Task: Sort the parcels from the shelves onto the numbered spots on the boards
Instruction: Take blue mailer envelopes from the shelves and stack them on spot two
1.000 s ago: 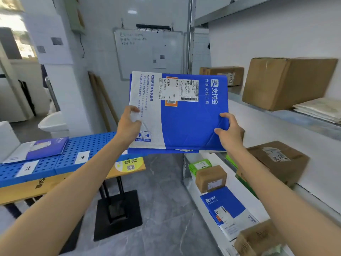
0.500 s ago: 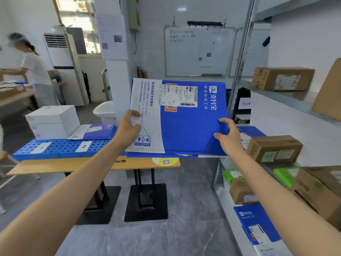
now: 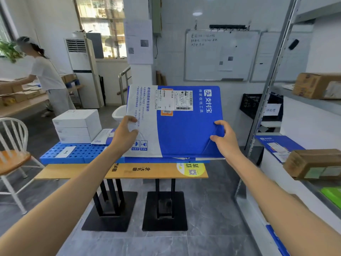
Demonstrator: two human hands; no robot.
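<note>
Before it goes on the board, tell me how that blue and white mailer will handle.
The blue and white mailer is probably floppy: it creases where the right hand pinches its corner. It looks thin and flat, so likely light; the left hand grips only its other edge. Its smooth plastic skin may slide on the blue board.

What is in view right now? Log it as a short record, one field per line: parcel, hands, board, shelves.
held parcel: blue-and-white mailer, upright, shipping label toward the camera
left: left hand grips its white edge
right: right hand pinches its blue lower corner
board: blue board on a wooden table; label 1 uncovered
on board: stack of white boxes, flat mailer beside it
shelves, right: brown box, blue mailer
background: another person at a far table
</note>
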